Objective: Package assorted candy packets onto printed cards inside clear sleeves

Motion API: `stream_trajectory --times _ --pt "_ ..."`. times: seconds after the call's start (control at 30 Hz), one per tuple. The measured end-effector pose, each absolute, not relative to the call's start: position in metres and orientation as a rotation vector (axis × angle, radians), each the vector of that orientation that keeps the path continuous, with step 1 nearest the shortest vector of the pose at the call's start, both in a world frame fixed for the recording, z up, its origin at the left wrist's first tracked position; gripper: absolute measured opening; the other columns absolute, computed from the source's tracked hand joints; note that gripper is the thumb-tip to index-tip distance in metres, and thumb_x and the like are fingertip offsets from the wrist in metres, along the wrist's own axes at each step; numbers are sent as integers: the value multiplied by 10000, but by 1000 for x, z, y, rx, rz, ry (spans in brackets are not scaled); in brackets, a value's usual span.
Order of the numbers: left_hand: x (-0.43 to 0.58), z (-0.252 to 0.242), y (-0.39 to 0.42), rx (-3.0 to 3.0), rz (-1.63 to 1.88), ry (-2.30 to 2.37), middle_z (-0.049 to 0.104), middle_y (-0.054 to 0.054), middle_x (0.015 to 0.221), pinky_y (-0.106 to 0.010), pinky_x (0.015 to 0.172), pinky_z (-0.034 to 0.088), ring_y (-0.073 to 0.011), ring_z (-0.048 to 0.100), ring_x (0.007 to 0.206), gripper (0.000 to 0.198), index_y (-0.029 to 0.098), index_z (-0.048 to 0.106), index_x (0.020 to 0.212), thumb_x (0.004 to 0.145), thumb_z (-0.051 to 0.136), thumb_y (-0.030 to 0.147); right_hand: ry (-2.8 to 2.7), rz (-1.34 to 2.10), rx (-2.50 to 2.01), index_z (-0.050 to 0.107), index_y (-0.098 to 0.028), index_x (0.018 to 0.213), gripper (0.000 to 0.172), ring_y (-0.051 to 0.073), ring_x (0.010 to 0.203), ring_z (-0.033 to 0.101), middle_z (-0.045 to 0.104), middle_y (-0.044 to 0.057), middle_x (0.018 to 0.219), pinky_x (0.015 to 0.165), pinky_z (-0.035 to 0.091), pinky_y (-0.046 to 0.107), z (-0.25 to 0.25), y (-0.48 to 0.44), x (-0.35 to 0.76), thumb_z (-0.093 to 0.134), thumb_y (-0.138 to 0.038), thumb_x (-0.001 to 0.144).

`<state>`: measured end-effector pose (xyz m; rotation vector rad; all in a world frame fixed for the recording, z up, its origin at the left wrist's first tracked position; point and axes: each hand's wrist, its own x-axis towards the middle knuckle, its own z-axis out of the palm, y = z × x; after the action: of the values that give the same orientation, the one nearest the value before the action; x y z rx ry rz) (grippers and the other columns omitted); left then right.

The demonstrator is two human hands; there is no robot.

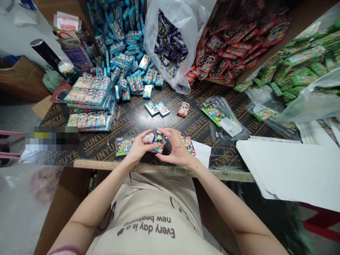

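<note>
At the near edge of the counter (132,122), the left hand (138,148) and the right hand (177,148) meet. Each has a closed grip on the small purple box (159,142), held just above the surface. A green packet (124,145) lies beside the left hand and a red packet (189,145) beside the right. Two blue boxes (157,108) sit farther out.

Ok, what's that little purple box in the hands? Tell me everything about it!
The small purple box is a flat, cardboard-looking packet with a pale cartoon figure printed on top and bright coloured spots below. It looks closed. It is held tilted, face up, above the near edge of the dark table. The left hand pinches its left side and the right hand its right side.
</note>
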<state>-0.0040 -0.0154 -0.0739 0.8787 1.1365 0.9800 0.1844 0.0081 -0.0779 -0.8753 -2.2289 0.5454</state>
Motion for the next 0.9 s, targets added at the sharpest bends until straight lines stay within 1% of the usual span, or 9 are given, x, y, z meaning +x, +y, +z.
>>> stream_trajectory --times 0.1,0.2,0.27,0.33,0.47,0.6,0.7,0.83,0.9 --pt "-17 -77 -13 1293 969 1273 705 -102 1003 -406 893 490 -239 661 931 849 165 456 1390 655 803 409 -2194 406 -923 355 -269 1381 791 302 1144 535 568 102 1236 982 348 470 -87 12 187 689 -300 665" --pt "-38 -87 -10 1958 754 1521 541 -151 1350 -566 1111 261 -347 474 1264 959 222 444 1409 561 856 403 -2231 313 -1007 376 -253 1364 766 314 1160 535 586 105 1255 1008 281 496 -98 21 196 691 -289 667" --pt "-48 -96 -9 2226 512 1602 542 -152 1318 -609 1125 190 -360 465 1257 1071 214 354 1464 533 864 360 -2303 303 -1080 389 -247 1365 742 336 1215 500 596 109 1267 1020 242 522 -102 26 200 694 -292 690" --pt "-53 -104 -10 2327 402 1613 569 -129 1235 -591 1121 219 -328 511 1193 1114 201 230 1511 579 827 328 -2373 354 -1126 401 -234 1370 739 348 1244 472 600 121 1270 1018 238 536 -103 27 203 702 -287 697" --pt "-55 -105 -14 2315 501 1499 541 -106 1267 -560 1141 224 -293 500 1210 1178 228 36 1535 625 780 296 -2451 676 -959 379 -241 1396 791 315 1230 485 540 120 1361 1019 306 497 -99 25 204 726 -293 687" --pt "-56 -98 -14 2249 574 1406 538 -102 1277 -534 1139 257 -287 505 1213 1177 243 49 1533 619 790 273 -2374 732 -881 321 -260 1446 913 338 1341 385 449 127 1456 1065 277 515 -102 28 209 768 -489 685" --pt "-57 -97 -11 2180 673 1487 550 -98 1255 -544 1127 273 -292 521 1196 1202 237 43 1531 602 805 283 -2172 640 -1024 266 -246 1479 1000 349 1334 397 528 144 1379 1085 225 550 -103 23 207 726 -635 680" --pt "-54 -103 -9 2186 713 1502 555 -86 1245 -548 1127 267 -285 531 1181 1186 247 34 1530 621 791 325 -2239 892 -905 184 -257 1513 756 279 1226 536 690 89 1136 1099 222 542 -97 21 200 474 -590 899" --pt "-52 -109 -9 2229 680 1505 550 -87 1253 -555 1132 250 -286 522 1191 1175 250 29 1530 632 782 338 -2192 817 -985 229 -272 1500 679 272 1248 520 668 91 1190 1098 240 531 -95 40 204 445 -552 920"
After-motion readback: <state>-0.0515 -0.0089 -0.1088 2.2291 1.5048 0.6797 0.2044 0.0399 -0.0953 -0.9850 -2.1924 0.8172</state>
